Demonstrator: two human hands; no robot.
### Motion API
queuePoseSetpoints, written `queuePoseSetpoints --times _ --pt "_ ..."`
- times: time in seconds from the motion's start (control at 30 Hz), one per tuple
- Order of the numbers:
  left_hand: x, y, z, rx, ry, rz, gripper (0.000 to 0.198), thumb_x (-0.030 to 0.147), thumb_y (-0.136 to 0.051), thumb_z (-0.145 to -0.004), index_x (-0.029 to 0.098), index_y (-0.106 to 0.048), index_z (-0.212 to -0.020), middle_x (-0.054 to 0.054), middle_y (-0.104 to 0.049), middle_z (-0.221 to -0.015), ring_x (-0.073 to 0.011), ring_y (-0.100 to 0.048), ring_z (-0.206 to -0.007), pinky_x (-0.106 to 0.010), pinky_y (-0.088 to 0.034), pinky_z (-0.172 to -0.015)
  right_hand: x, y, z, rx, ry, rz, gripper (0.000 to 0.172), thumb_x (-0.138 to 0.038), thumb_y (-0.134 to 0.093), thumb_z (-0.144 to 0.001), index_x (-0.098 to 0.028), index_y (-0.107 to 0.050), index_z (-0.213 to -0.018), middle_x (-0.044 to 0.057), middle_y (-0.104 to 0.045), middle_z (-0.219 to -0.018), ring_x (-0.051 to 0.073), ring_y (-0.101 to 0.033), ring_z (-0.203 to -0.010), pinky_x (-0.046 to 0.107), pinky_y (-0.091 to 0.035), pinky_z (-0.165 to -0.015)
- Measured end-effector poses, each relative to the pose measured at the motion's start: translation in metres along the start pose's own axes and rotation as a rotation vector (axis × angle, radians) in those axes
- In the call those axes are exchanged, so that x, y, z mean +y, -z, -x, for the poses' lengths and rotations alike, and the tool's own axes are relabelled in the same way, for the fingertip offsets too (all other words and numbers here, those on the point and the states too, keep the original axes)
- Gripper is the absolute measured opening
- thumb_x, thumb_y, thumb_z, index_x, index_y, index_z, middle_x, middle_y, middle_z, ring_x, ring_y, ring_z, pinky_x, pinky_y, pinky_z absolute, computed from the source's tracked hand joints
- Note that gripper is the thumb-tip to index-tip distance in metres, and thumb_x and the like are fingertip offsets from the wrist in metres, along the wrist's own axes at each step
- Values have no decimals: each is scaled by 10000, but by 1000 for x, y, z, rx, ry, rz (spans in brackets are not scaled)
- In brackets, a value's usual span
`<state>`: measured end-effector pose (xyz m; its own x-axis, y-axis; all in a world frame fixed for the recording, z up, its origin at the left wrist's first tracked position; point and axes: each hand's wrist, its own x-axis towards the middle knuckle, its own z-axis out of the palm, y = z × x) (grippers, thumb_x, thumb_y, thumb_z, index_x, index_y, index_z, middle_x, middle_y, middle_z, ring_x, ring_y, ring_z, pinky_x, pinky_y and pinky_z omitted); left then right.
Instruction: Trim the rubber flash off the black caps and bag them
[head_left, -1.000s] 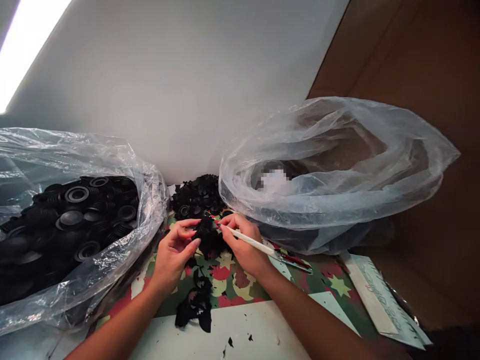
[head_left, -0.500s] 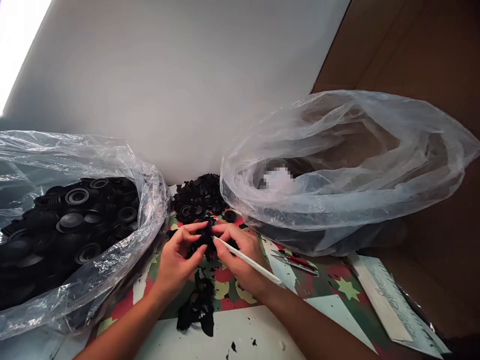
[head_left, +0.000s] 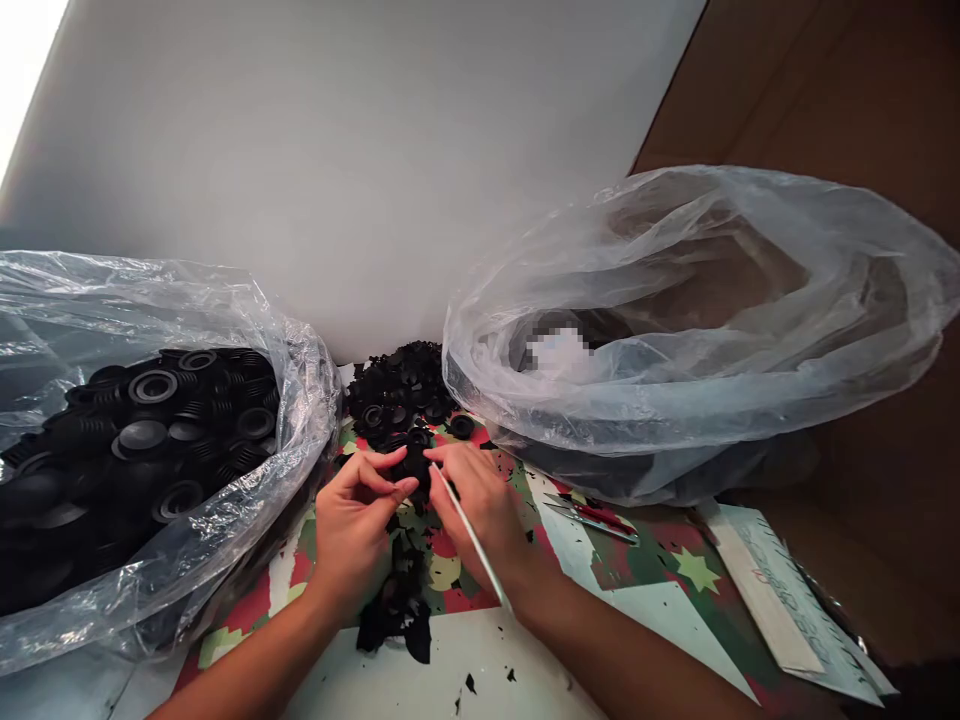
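My left hand [head_left: 354, 518] pinches a small black rubber part [head_left: 412, 465] between thumb and fingers. My right hand [head_left: 480, 505] grips a thin white tool [head_left: 469, 535] like a pen, its tip touching the same part. Just beyond the hands lies a heap of small black rubber parts [head_left: 397, 390]. Below the hands, black trimmed scraps [head_left: 397, 605] lie on the patterned mat [head_left: 675, 570].
A clear plastic bag [head_left: 292, 400] full of large black rubber rings [head_left: 150, 430] stands at the left. A second, bulging clear bag [head_left: 712, 330] fills the right. Red-handled scissors [head_left: 592, 515] lie beside the right bag. A white sheet [head_left: 390, 685] and a printed paper strip [head_left: 780, 610] lie near the front.
The white tool has swung from pointing right to pointing back along my right wrist. Both hands stay closed on the black part, now a little nearer me.
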<state>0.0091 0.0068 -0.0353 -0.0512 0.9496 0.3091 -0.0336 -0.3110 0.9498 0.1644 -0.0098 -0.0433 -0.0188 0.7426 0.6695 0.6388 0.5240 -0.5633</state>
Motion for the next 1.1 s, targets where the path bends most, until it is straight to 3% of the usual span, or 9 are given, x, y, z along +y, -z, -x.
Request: queuePoseSetpoints --times 0.17,0.27,0.37,0.53,0.83,0.93,1.1 --pt "10 7 -5 19 53 147 303 221 -903 -642 211 -601 -637 -35 -772 -912 -214 -716 -1009 -262 -549 -795 34 9 -10 -42 -254 -16 176 -173 -458 -897 -242 -549 -762 40 -684 -790 226 -642 -758 344 -472 -723" --pt "14 10 -7 8 128 204 322 238 -924 -615 206 -612 -691 -52 -786 -1001 -194 -712 -942 -265 -551 -795 37 18 -16 -27 -297 -95 209 -212 -514 -866 -248 -476 -664 49 -743 -884 223 -688 -796 325 -492 -700" --pt "12 11 -9 13 141 186 347 248 -933 -594 201 -605 -693 -63 -787 -979 -210 -711 -943 -289 -559 -814 20 23 -16 23 -275 -230 250 -252 -554 -886 -247 -465 -653 64 -765 -1003 237 -712 -902 355 -522 -788" --pt "8 10 -7 -5 97 91 312 273 -909 -637 202 -613 -705 -74 -780 -957 -233 -720 -896 -327 -586 -766 -7 20 -5 -7 -72 -260 207 -182 -566 -920 -248 -527 -727 49 -777 -1043 223 -723 -949 368 -537 -843" --pt "12 2 1 -5 -61 -37 224 264 -869 -681 221 -650 -691 -45 -749 -834 -250 -738 -961 -324 -604 -800 -8 5 5 12 153 -90 192 -102 -511 -955 -244 -569 -841 69 -766 -976 205 -720 -865 363 -558 -804" --pt "13 1 3 -14 -71 -48 198 232 -858 -690 219 -661 -696 -37 -741 -827 -236 -741 -951 -305 -597 -809 -1 3 4 -30 124 -5 190 -100 -472 -971 -225 -603 -912 83 -747 -951 218 -706 -871 366 -551 -807" --pt "14 4 3 -18 -6 36 232 213 -881 -661 221 -670 -756 -16 -715 -822 -229 -741 -977 -276 -589 -801 22 8 -5 -51 -114 45 179 -150 -469 -964 -232 -616 -902 53 -728 -865 221 -691 -809 350 -532 -747"
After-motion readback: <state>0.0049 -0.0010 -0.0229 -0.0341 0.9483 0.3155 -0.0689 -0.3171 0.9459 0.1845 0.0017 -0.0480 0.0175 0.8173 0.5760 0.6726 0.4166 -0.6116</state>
